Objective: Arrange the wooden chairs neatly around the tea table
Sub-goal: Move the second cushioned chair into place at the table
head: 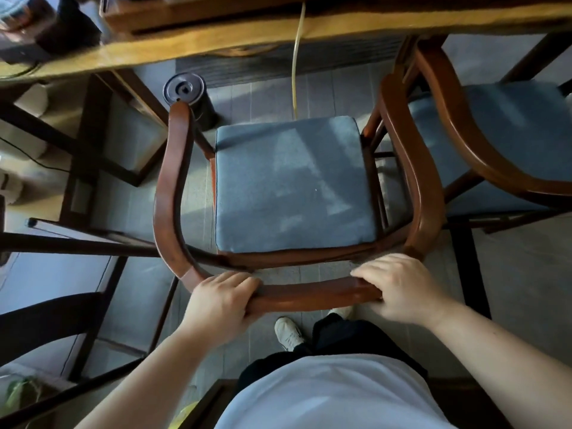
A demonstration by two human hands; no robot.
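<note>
Here both hands (221,301) grip the chair's backrest (312,294).

The second chair (507,125) is cut off by the right edge. The worktop (216,41) runs past the top edge, hiding its surface. A blurred cup (14,10) sits top left.

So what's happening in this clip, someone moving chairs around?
A person stands behind a wooden chair with a blue cushion, gripping its curved back rail with the left hand and the right hand. The chair faces the tea table, its front just short of the table's edge. A second chair sits close on its right, partly under the table.
</note>
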